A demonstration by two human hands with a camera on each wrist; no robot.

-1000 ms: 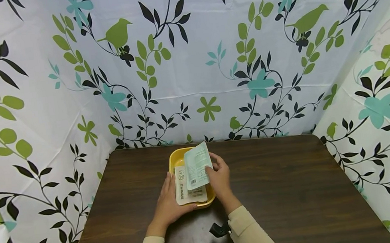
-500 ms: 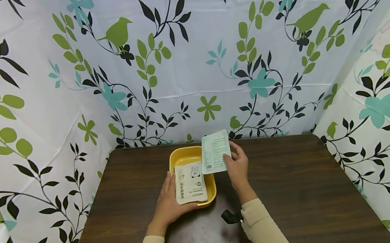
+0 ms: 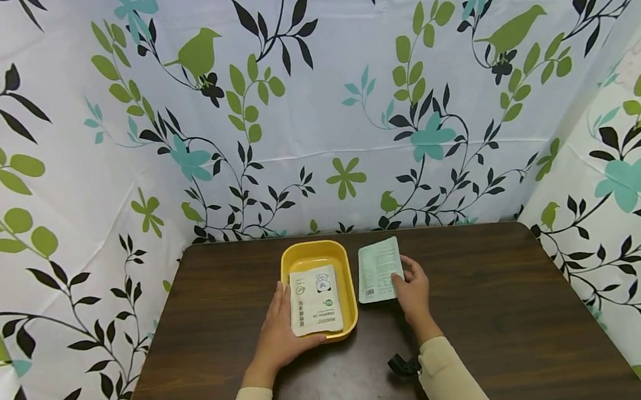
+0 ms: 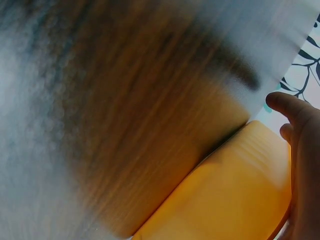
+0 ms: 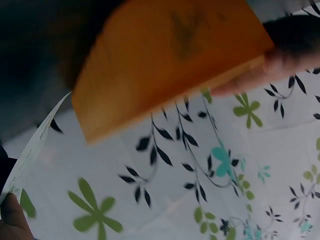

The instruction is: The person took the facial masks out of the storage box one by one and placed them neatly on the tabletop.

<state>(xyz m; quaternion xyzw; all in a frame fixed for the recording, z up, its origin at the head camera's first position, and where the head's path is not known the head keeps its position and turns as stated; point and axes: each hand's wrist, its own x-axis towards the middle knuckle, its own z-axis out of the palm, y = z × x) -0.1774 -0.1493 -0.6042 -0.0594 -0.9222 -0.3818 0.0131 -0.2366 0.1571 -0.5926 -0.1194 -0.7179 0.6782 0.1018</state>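
A yellow tray (image 3: 349,319) stands on the table with a cream printed packet (image 3: 315,301) lying in it. My left hand (image 3: 278,327) rests on the tray's near left corner. Its fingers lie straight along the left side and its thumb along the front rim. Right of the tray, my right hand (image 3: 413,291) pinches a pale green flat packet (image 3: 379,271) by its right edge, thumb on top. Small print and a barcode show on this packet. The right wrist view catches the packet nearly edge-on (image 5: 37,140), with the tray's outer wall (image 5: 170,70) above it.
The dark brown wooden table (image 3: 505,311) reaches back to a patterned cloth (image 3: 289,131), which also hangs at both sides. A small black device (image 3: 403,366) sits at the right wrist.
My right hand has carried the pale green packet from over the tray out to its right, then lower towards the table. This uncovered the cream packet. My left hand stays at the tray.
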